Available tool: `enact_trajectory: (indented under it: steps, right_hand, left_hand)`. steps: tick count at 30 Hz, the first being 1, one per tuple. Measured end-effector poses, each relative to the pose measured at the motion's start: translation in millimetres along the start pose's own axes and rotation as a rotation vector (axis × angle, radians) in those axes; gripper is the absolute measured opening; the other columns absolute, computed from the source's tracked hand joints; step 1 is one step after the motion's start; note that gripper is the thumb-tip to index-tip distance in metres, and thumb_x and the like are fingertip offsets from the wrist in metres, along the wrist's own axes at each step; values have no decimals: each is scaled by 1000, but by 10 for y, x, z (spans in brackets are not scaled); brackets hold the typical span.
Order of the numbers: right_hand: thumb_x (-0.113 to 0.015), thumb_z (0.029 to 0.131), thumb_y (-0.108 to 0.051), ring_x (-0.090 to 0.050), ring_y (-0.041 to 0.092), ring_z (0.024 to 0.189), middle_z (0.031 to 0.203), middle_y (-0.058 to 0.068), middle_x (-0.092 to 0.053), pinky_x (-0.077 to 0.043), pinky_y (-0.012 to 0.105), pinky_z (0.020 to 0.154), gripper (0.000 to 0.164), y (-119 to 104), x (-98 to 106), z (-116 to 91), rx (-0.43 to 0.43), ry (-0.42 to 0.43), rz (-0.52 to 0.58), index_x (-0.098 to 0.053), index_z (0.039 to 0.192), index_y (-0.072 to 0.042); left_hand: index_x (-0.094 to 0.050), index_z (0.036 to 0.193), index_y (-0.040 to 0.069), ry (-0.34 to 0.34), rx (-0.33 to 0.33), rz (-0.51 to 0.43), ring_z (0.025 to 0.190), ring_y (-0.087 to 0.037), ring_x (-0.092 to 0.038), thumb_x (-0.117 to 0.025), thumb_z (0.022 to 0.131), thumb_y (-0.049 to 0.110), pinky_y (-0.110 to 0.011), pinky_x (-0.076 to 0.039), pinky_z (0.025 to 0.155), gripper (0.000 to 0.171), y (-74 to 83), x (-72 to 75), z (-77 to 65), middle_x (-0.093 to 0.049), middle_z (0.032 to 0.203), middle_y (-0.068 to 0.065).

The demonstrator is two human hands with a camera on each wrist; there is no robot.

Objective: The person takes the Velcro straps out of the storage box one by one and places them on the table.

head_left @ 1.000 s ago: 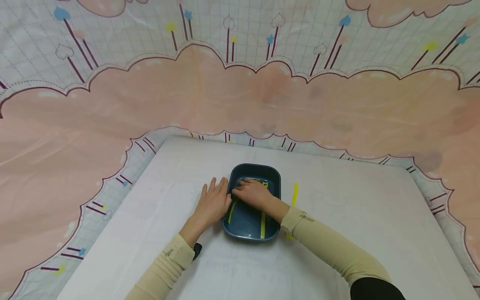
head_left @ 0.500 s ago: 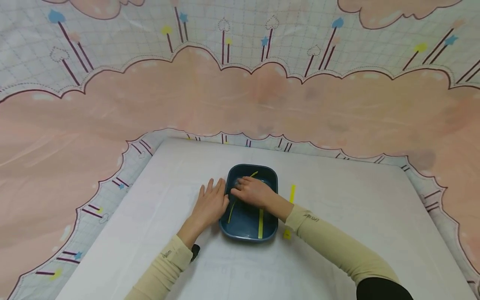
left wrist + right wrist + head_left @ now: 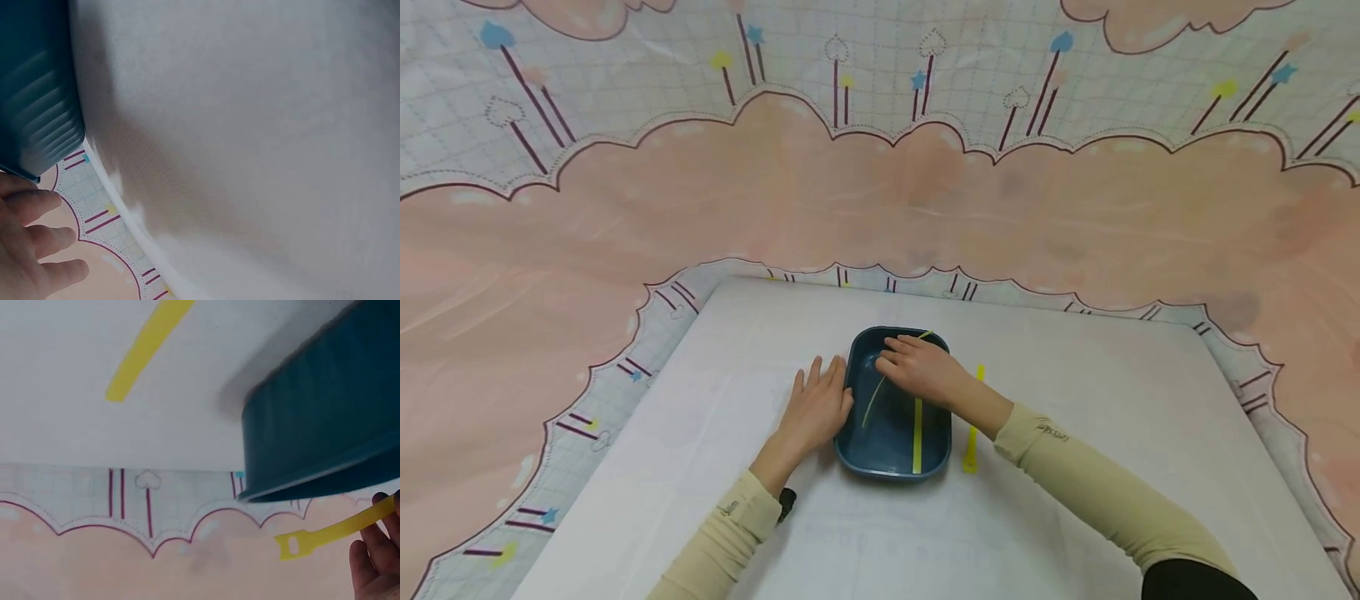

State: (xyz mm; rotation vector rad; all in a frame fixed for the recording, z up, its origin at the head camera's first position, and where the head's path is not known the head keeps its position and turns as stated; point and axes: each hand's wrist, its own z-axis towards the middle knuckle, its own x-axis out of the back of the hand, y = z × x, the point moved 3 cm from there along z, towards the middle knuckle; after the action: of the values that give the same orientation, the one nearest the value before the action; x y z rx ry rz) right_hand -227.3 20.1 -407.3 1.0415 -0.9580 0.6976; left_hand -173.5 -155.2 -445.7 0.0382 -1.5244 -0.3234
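Note:
My right hand (image 3: 922, 369) is over the far part of a dark blue rectangular bin (image 3: 887, 454), pinching a yellow strap with a slotted head (image 3: 297, 544), like a hook-and-loop cable tie. Its head end shows beyond my fingers in the right wrist view. In the head view, a thin yellow tail (image 3: 872, 404) hangs on the near side of the hand. Another yellow strap (image 3: 917, 437) lies lengthwise inside the bin. My left hand (image 3: 811, 410) rests against the bin's left rim, fingers extended and slightly spread; some of those fingers show in the left wrist view.
One more yellow strap (image 3: 971, 454) lies on the white tabletop (image 3: 1075, 400) just right of the bin, partly covered by my right forearm. A patterned peach and white cloth (image 3: 850, 200) hangs behind the table and round its sides.
My right hand has lifted and moved slightly right and away, bringing the strap up from the bin floor. The left hand keeps its place at the bin's side.

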Motion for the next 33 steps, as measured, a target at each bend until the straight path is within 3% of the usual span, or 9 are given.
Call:
enact_trajectory:
  steps: [11,19,24,28,33]
  right_hand:
    - [-63,93,0,-62,26,118,111,10,-71,-46,39,100,11,277,165,-328,-99,88,10,-56,101,-3]
    - [-66,89,3,-60,31,118,123,16,-65,-47,42,98,23,457,219,-630,-220,9,29,-57,110,0]
    - [-70,85,6,-61,32,117,121,18,-66,-47,43,98,31,521,210,-815,-269,9,53,-57,113,1]
    - [-67,86,8,-65,32,109,115,17,-69,-50,43,93,29,555,172,-972,-345,-1,139,-57,112,0]
    - [-58,96,-2,-66,24,82,105,12,-70,-55,40,75,15,632,74,-1200,-560,-30,391,-55,111,-6]
  left_hand:
    - [-34,149,-5,-11,0,-20,143,-42,-24,-41,103,25,-62,-18,112,56,-11,-2,12,-36,153,-19]
    - [-33,149,-5,-16,3,-21,144,-41,-22,-39,103,26,-61,-17,112,56,-14,-23,21,-34,154,-18]
    - [-32,149,-5,-22,4,-21,145,-41,-21,-39,103,27,-61,-17,112,56,-14,-23,18,-34,154,-19]
    - [-32,149,-5,-21,3,-21,144,-42,-22,-39,103,26,-61,-17,112,56,-9,-13,14,-34,154,-19]
    - [-31,150,-5,-29,9,-37,145,-42,-21,-39,103,26,-61,-15,113,56,1,4,12,-33,155,-19]
